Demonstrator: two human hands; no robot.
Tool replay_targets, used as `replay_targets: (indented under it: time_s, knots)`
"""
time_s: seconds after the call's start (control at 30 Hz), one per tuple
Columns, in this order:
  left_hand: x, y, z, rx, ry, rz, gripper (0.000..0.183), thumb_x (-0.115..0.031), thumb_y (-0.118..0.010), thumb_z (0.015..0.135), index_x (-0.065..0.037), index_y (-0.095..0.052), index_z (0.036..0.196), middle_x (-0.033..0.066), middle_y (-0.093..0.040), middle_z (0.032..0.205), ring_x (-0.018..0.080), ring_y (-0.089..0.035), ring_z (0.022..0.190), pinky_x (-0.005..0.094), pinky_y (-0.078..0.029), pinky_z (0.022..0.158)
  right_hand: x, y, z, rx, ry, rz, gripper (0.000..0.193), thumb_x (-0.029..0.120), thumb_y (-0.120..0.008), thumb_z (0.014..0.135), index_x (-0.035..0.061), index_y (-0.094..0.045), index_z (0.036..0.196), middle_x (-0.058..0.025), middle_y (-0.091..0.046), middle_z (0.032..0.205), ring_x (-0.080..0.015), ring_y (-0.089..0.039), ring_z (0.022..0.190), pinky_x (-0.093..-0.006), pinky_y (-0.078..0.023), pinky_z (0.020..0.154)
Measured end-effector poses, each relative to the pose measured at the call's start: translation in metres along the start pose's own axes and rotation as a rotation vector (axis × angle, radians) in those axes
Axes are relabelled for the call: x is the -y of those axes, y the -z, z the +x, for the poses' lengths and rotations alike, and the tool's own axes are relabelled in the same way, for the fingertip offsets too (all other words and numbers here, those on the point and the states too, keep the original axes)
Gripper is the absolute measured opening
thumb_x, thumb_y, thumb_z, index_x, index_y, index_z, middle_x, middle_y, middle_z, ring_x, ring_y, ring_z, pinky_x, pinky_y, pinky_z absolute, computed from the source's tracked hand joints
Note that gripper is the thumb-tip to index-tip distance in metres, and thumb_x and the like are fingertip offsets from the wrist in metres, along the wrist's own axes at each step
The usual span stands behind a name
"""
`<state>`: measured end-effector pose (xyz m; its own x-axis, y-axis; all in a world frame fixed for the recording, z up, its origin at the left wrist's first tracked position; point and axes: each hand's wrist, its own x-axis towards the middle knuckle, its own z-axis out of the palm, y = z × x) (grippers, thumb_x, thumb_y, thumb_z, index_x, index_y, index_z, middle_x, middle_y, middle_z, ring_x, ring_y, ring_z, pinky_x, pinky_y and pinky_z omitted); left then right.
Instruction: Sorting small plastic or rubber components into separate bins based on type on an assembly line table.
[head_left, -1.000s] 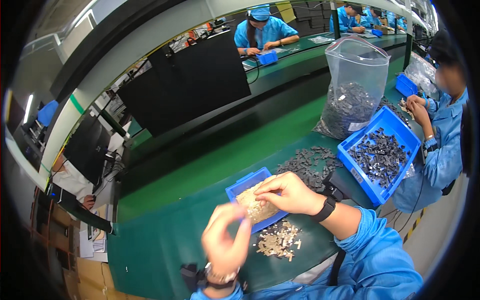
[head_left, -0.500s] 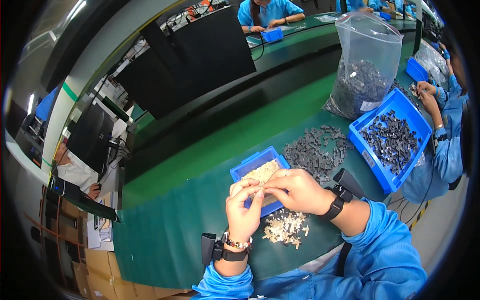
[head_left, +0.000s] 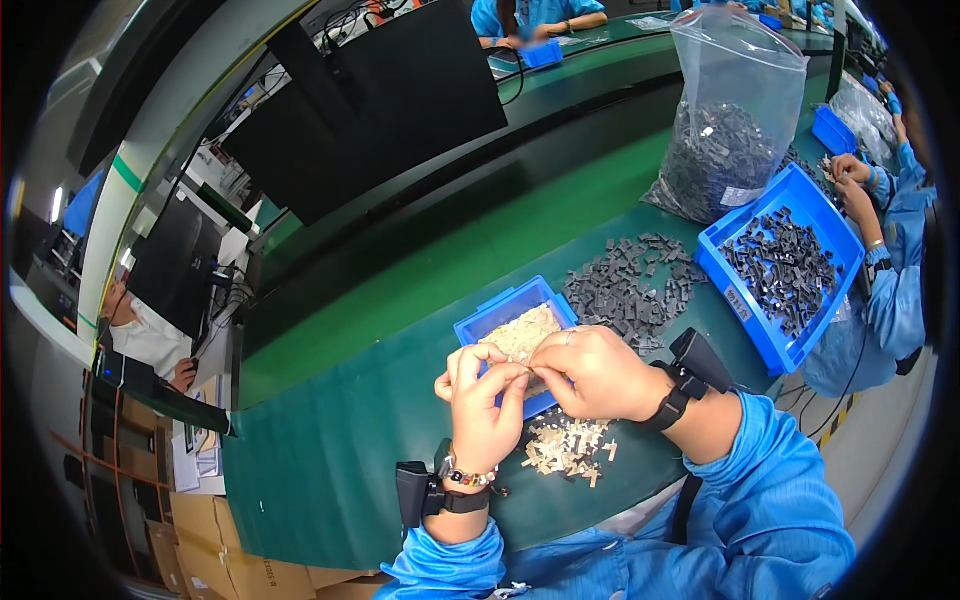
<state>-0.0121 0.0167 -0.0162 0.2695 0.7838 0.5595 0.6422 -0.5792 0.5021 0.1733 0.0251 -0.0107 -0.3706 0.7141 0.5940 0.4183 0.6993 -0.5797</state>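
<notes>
My left hand (head_left: 485, 400) and my right hand (head_left: 597, 375) meet fingertip to fingertip over the near part of a small blue bin (head_left: 487, 327). Both are pinched closed, and whatever sits between the fingertips is too small and covered to name. Pale beige small pieces (head_left: 527, 332) fill the bin. Close below my right hand lies a loose heap of cream and tan pieces (head_left: 570, 450), mixed with a few dark ones. Beyond the right hand, small dark grey plastic parts (head_left: 632, 295) are spread on the green mat (head_left: 340, 470).
A larger blue tray (head_left: 735, 300) of dark parts stands at the right, beside a clear bag (head_left: 725, 150) full of similar parts. A co-worker's hands (head_left: 850, 180) work at the far right. A black monitor (head_left: 365, 115) hangs over the far left.
My left hand has shifted slightly left, its fingers bending differently, while the fingertips stay together with the right hand's. The view has moved a little; bins and heaps look unchanged.
</notes>
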Motion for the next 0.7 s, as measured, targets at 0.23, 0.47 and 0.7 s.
replay_targets:
  time_s: [0.23,0.47,0.7]
  knots:
    - [0.007,-0.003,0.001,-0.041,0.09,-0.125,0.006,-0.008,-0.07,0.082,-0.004,-0.067,0.082,0.006,-0.062,0.092,0.0229,-0.057,0.091,0.0346,-0.044,0.08,-0.001,0.01,0.002,-0.066,-0.017,-0.139,0.009,0.001,-0.063,0.077,0.0035,-0.069,0.083,-0.0121,-0.067,0.082,-0.0317,-0.066,0.08,-0.0417,-0.051,0.075]
    - [0.007,-0.003,0.001,-0.042,0.092,-0.11,0.004,-0.006,-0.07,0.082,-0.004,-0.067,0.083,0.0064,-0.062,0.091,0.0232,-0.057,0.092,0.0348,-0.046,0.08,-0.005,-0.001,0.002,-0.108,0.052,-0.048,0.014,0.006,-0.066,0.078,0.0033,-0.071,0.09,-0.0125,-0.069,0.087,-0.032,-0.066,0.083,-0.041,-0.05,0.076]
    - [0.002,-0.001,0.001,-0.059,0.053,-0.06,0.004,-0.006,-0.071,0.081,-0.004,-0.067,0.082,0.0064,-0.063,0.092,0.023,-0.057,0.094,0.0352,-0.045,0.082,-0.004,0.002,0.001,-0.051,-0.049,-0.063,0.012,0.007,-0.065,0.078,0.003,-0.07,0.088,-0.0115,-0.068,0.084,-0.0311,-0.065,0.08,-0.042,-0.047,0.073]
